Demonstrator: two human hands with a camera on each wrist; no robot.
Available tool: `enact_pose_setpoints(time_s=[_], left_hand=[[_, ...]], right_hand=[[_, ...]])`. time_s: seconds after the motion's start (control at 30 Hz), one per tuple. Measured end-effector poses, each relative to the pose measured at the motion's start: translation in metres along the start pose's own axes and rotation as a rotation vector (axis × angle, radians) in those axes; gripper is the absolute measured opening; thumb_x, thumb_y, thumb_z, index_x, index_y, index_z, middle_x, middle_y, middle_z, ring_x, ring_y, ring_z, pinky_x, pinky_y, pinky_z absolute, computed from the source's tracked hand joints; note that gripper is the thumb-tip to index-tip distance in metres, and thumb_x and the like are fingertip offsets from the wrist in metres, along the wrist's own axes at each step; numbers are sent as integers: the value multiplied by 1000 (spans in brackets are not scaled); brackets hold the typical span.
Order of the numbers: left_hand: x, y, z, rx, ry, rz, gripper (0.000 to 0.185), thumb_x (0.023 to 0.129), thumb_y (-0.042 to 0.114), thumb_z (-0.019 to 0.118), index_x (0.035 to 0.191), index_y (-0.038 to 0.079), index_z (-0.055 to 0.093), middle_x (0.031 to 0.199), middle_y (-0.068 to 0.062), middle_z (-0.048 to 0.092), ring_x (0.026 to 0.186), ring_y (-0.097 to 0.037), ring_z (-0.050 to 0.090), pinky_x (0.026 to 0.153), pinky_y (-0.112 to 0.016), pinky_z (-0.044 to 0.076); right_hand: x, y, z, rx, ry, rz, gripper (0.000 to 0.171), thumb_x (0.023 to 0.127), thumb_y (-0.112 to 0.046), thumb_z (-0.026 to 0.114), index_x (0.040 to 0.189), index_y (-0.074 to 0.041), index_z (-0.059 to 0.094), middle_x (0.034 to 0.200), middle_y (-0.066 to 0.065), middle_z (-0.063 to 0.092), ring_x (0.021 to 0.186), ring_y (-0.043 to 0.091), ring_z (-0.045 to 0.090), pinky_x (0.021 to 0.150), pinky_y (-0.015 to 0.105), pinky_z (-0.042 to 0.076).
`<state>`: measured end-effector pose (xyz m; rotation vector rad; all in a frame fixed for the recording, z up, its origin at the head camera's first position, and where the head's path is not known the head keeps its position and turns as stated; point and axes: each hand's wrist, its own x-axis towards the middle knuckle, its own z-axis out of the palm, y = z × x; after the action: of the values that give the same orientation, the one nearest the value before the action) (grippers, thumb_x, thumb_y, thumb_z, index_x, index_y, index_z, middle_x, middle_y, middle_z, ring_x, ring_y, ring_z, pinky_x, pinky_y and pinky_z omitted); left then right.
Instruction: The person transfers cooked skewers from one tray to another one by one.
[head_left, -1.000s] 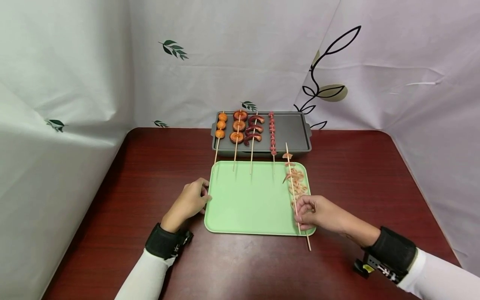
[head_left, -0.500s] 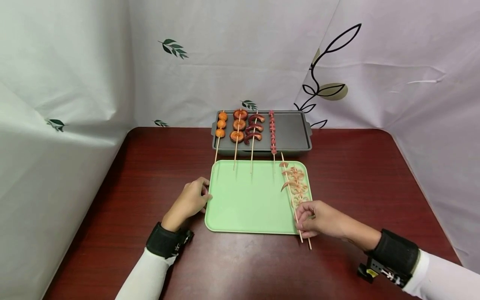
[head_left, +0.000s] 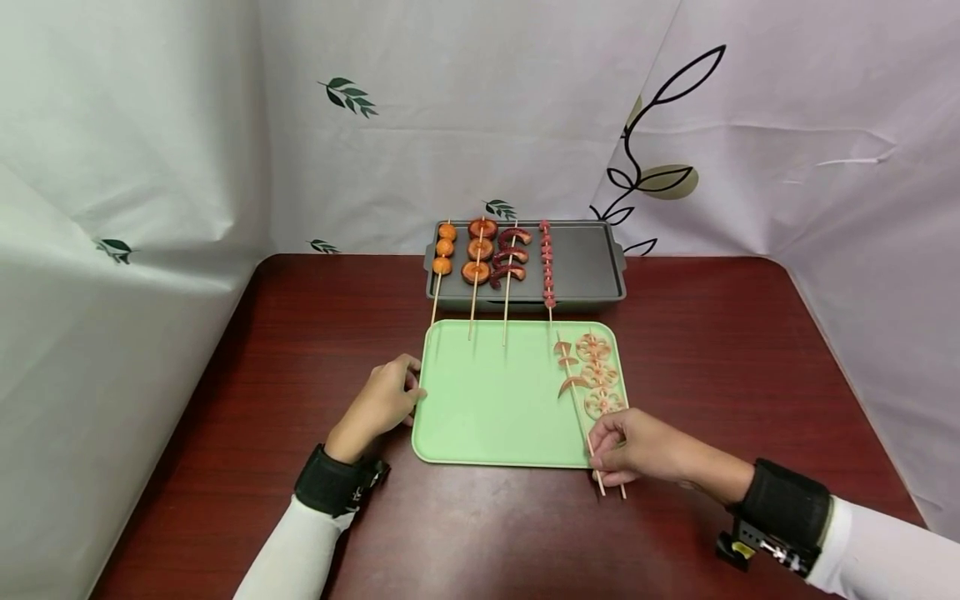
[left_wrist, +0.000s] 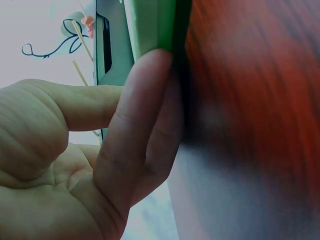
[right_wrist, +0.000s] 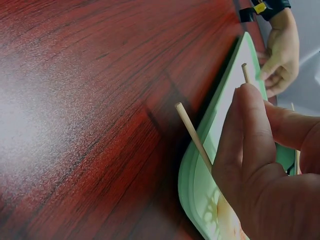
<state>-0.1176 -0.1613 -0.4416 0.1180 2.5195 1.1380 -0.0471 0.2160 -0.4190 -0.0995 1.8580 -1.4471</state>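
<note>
A light green tray (head_left: 487, 417) lies in the middle of the dark red table. My left hand (head_left: 384, 398) rests against its left rim, and in the left wrist view the fingers (left_wrist: 142, 125) press on the green edge (left_wrist: 155, 25). At the tray's near right corner my right hand (head_left: 602, 452) pinches a wooden skewer of pale pink pieces (head_left: 566, 367). That skewer lies on the tray beside a lotus-slice skewer (head_left: 597, 375). Both stick ends poke out under the hand over the rim. In the right wrist view the thumb (right_wrist: 250, 145) lies over a stick (right_wrist: 192, 132).
A dark grey grill pan (head_left: 592, 262) sits just behind the tray. Several skewers lie on its left half: orange balls (head_left: 444, 247), orange rings (head_left: 478, 248), dark red curls (head_left: 510, 254) and small pink beads (head_left: 546, 262). Their sticks overhang the tray's far edge. White sheets enclose the table.
My right hand has drawn the pink-piece skewer toward me and leftward, so its tip has come off the grill pan onto the tray. My left hand has stayed put.
</note>
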Motion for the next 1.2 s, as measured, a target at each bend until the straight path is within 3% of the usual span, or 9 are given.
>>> enact_pose_setpoints(time_s=[0.37,0.6,1.2], left_hand=[[1,1,0,-9,-6,-10,41,101,0,62,139,-5,50,98,-18,60,61,-21,64,54,-32,62],[1,0,1,-9,-4,-12,41,101,0,62,140,-5,50,97,-17,59,62,-22,64,53,-31,62],[1,-1,1,1,7,0,40,100,-1,63,139,-6,51,97,-17,60,59,-20,63,52,-32,61]], right_hand=[[3,2,2,-4,17,13,13,92,5,69,100,11,61,81,8,65,72,14,70,69,30,67],[6,3,3,-71,38,6,11,93,-2,72,92,6,64,73,8,70,65,14,72,60,29,65],[11,2,10,-241,112,-28,11,93,-4,73,85,0,66,68,9,72,60,19,74,56,35,66]])
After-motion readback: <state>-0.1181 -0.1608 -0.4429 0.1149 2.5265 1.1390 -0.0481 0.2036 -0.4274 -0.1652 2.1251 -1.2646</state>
